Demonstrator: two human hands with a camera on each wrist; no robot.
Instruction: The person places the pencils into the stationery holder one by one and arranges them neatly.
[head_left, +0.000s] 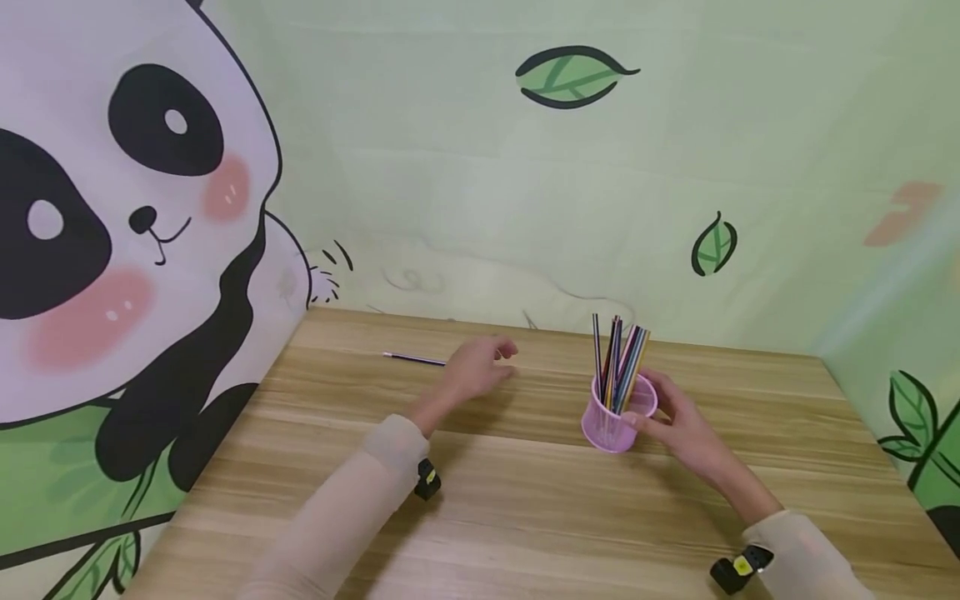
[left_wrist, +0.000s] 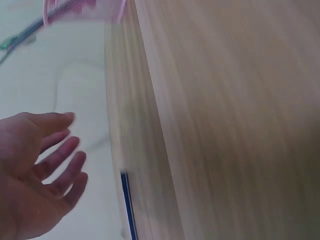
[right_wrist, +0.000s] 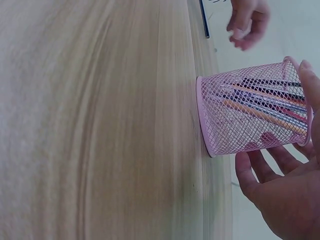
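A pink mesh pencil cup (head_left: 606, 433) stands upright on the wooden table, with several pencils (head_left: 617, 367) leaning inside it. My right hand (head_left: 686, 427) grips the cup from its right side, thumb at the near rim and fingers round the far side. In the right wrist view the pencils show through the mesh of the cup (right_wrist: 245, 112). My left hand (head_left: 476, 368) hovers over the table left of the cup, fingers loosely bent and holding nothing. Beside it lies a single dark pencil (head_left: 415, 359) with a white end; the hand hides its right part in the head view.
The wooden table (head_left: 480, 517) reaches back to a pale green wall sheet (head_left: 420, 167) printed with leaves. A large panda picture (head_left: 187, 250) covers the left side. Both wrists carry small black cameras, one on the left wrist (head_left: 427, 481).
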